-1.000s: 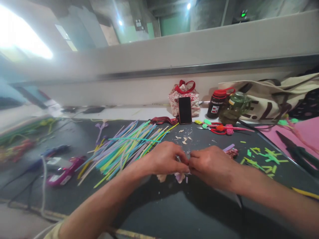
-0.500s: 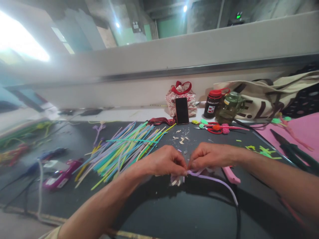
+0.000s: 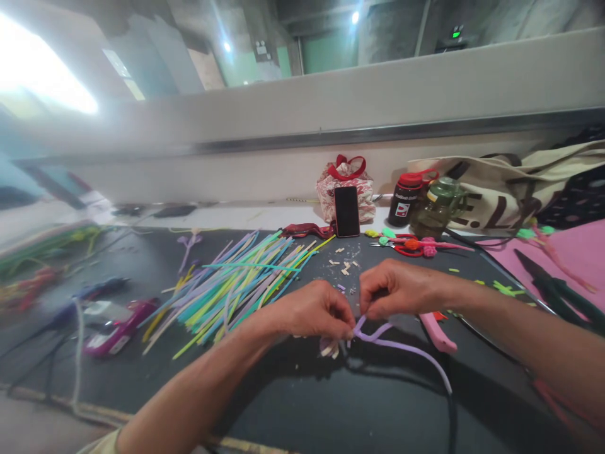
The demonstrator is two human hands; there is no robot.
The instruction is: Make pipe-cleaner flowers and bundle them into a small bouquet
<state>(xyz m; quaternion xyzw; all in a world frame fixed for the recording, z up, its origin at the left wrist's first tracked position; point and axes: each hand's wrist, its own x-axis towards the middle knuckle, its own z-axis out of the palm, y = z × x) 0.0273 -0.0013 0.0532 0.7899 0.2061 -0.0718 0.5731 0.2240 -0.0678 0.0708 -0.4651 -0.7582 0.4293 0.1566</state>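
Note:
A lilac pipe cleaner (image 3: 410, 347) is bent and branched near one end, and its long tail curves down to the right. My left hand (image 3: 324, 310) pinches the bent end between thumb and fingertips. Just to the right, my right hand (image 3: 394, 289) is closed on a short upright piece of the same pipe cleaner; its fingertips partly hide the contact. Beneath my left hand lies a small heap of cream and lilac offcuts (image 3: 329, 348). Several more cut bits (image 3: 345, 268) are scattered beyond my hands on the dark table (image 3: 302, 403).
Many coloured pipe cleaners (image 3: 236, 284) lie piled at left, beside a purple glue gun (image 3: 120, 328). A phone (image 3: 346, 212) stands against a patterned bag (image 3: 326, 189). Bottles (image 3: 401, 202), scissors (image 3: 409, 246) and pliers (image 3: 553, 284) lie or stand rightward, with a pink handle (image 3: 439, 334) near my right wrist.
My right hand has lifted slightly up and away from my left, showing the short branches of the lilac pipe cleaner. My left hand has stayed nearly still.

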